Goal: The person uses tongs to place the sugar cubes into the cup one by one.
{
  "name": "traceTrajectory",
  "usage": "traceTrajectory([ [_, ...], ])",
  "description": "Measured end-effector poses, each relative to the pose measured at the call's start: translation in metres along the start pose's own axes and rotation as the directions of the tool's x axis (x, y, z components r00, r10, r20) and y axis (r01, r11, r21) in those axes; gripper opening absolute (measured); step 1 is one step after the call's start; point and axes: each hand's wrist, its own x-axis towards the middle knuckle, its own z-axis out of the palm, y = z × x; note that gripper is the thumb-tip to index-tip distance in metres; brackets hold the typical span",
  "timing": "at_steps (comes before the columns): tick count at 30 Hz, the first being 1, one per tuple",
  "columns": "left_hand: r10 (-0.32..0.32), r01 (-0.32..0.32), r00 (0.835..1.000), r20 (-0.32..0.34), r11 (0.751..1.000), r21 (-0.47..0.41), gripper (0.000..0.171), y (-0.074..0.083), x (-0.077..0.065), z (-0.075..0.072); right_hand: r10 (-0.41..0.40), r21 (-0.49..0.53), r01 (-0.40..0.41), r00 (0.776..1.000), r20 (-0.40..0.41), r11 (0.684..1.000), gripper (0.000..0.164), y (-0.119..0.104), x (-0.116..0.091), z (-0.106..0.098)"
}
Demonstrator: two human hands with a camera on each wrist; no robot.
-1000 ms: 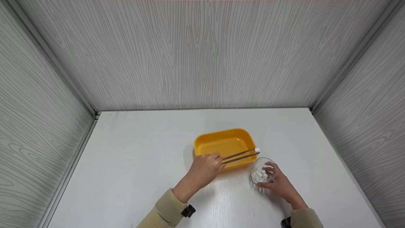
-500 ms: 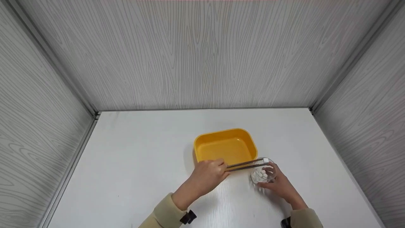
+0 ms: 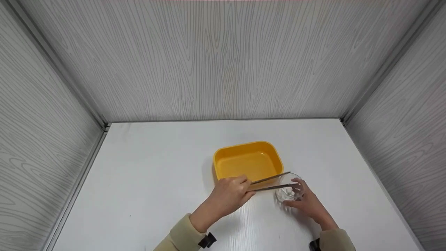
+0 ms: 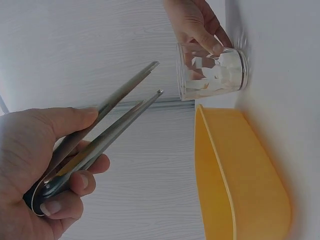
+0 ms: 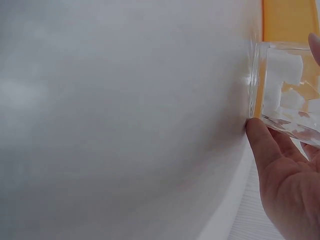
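My left hand (image 3: 230,195) grips metal tongs (image 4: 105,130), whose two arms stand apart with nothing between the tips. In the head view the tips hover over the mouth of a clear glass (image 3: 286,182). White cubes (image 4: 227,69) lie inside that glass, which stands upright on the table. Around its side curl the thumb and fingers of my right hand (image 3: 308,205); the right wrist view shows one fingertip low, near the glass's base. Just left of the glass is a yellow tray (image 3: 223,153), with nothing seen inside it; my left hand covers part of its front edge.
The white table (image 3: 153,167) carries the tray and the glass. Grey wood-grain panels (image 3: 223,62) rise at the back and on both sides. A black wrist strap (image 3: 207,240) sits at the left sleeve.
The tongs have moved right and slightly nearer, from over the tray to over the glass. Their arms have spread and let go of the white cube. My right hand stays on the glass.
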Motion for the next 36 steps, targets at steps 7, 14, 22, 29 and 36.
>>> traceTrajectory([
  [7,-0.05,0.049,0.998,-0.037,0.999,-0.02,0.025,-0.005,-0.003,-0.003,0.003,-0.004,-0.003,1.0,0.001,1.0,0.094,-0.001,0.001,0.0],
  [14,-0.118,0.116,0.99,-0.084,0.993,-0.029,0.027,-0.015,-0.012,-0.006,-0.02,-0.022,0.02,1.0,-0.001,1.0,0.092,-0.003,0.002,-0.001],
  [22,-0.173,0.171,0.98,-0.098,0.985,-0.035,0.031,-0.024,-0.023,-0.011,0.002,-0.02,-0.002,1.0,0.012,1.0,0.102,-0.003,0.0,-0.002],
  [29,-0.255,0.25,0.962,-0.099,0.966,-0.06,0.034,-0.033,-0.034,-0.015,-0.001,0.008,0.001,1.0,0.025,1.0,0.1,-0.001,0.0,-0.003],
  [36,-0.329,0.33,0.925,-0.189,0.944,-0.026,0.037,-0.048,-0.05,-0.019,-0.006,0.003,0.006,1.0,0.03,1.0,0.093,-0.002,0.0,-0.004],
])
